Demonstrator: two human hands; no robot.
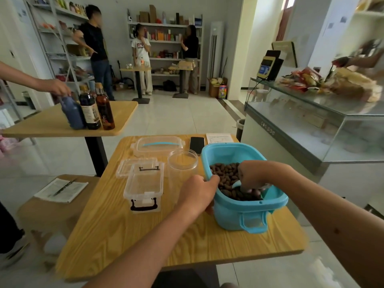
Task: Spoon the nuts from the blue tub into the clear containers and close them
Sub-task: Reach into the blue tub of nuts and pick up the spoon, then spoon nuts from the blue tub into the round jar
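The blue tub (239,210) stands at the right side of the wooden desk (128,235), open, with dark nuts (225,173) heaped inside. The person's left hand (198,193) grips the tub's near-left rim, thumb hooked over the edge and the other fingers (209,209) wrapped down the outside wall. The right hand (252,176) is down inside the tub, its fingers clenched around the handle of a pale blue scoop (236,184) whose bowl sits among the nuts just below the knuckles.

Just beyond the left hand's fingers stands a round clear jar (182,165), open, close beside the tub; whether the two touch I cannot tell. Further left of those fingers sits a clear box (143,186) with black latches, a clear lid (136,164) lying tilted against its far end. Beyond the jar lies a flat clear lid with a blue handle (159,144), and to its right a black phone (196,143) and a sheet of paper (219,138) at the desk's far edge.
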